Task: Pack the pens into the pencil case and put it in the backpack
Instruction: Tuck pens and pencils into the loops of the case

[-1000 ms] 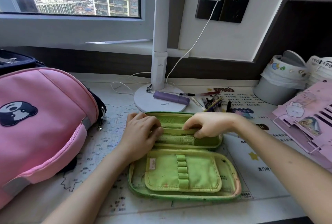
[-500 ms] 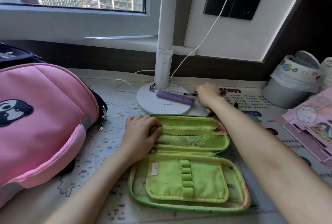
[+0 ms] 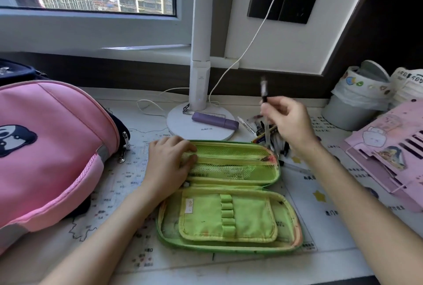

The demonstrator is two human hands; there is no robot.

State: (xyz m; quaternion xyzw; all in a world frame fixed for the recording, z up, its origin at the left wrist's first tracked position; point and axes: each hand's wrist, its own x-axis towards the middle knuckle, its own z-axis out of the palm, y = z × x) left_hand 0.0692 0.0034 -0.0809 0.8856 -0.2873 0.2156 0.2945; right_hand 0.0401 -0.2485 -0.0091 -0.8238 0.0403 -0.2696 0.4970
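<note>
The right hand (image 3: 288, 120) is raised above the surface (image 3: 128, 193), fingers curled in a pinch around a pen (image 3: 264, 89). The pen stands nearly upright: its dark, blurred upper end sticks out above the fingers and its clear barrel hangs down below them. Just under and beyond this hand lies a loose heap of pens (image 3: 272, 140), touching the far right corner of the pencil case (image 3: 229, 216).

The green pencil case lies opened flat between the two forearms. The left hand (image 3: 169, 163) rests palm down on the left end of its far half, fingers gently bent and laid across the mesh pocket, thumb alongside, pressing rather than clasping. The near half, with its row of elastic loops, lies toward the person, below both hands.

To the left of the left hand, well apart from the case, the pink backpack (image 3: 50, 147) lies on its side with a panda patch on its front and its zip pulls hanging toward the hand.

Beyond the left hand stands the round white base of a lamp (image 3: 201, 131), with a purple highlighter (image 3: 215, 120) lying on it. Out past the right hand are a white-lined bin (image 3: 352, 106) and, nearer, a pink card cut-out (image 3: 389, 154).
</note>
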